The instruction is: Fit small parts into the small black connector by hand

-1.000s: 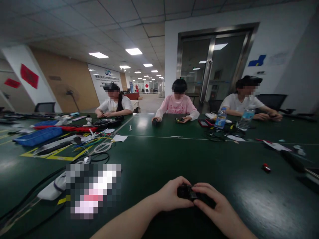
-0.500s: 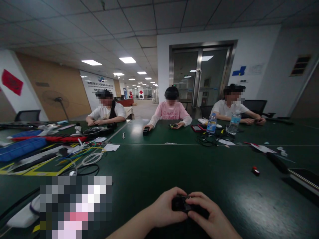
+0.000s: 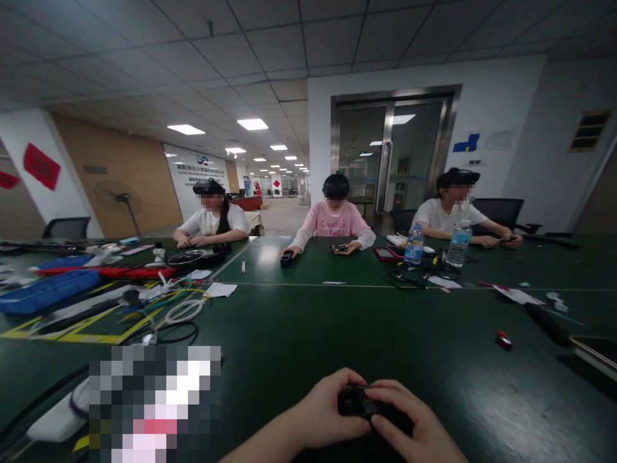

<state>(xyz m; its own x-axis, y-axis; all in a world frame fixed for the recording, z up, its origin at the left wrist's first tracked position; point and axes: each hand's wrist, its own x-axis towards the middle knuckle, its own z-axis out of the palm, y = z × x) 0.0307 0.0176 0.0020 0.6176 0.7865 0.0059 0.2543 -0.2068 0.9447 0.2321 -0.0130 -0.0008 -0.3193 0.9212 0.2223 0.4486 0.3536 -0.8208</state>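
Observation:
Both of my hands are together over the near edge of the green table. A small black object (image 3: 354, 402) with a rounded end lies between them; its exact kind is hard to make out. My left hand (image 3: 324, 410) wraps its left end, thumb below and fingers above. With fingertips on top and thumb in front, my right hand (image 3: 411, 417) grips its right part. The fingers cover much of the object, and its underside is hidden.
A small red and black item (image 3: 504, 340) lies right of my hands. Farther left are cables (image 3: 186, 312), a blue tray (image 3: 53, 292) and a white power strip (image 3: 58, 418). Water bottles (image 3: 457, 244) stand across the table (image 3: 289, 334), where three people sit.
The view has shifted slightly, so the scene sits a little lower and farther right. My hands keep nearly the same grip on the black object.

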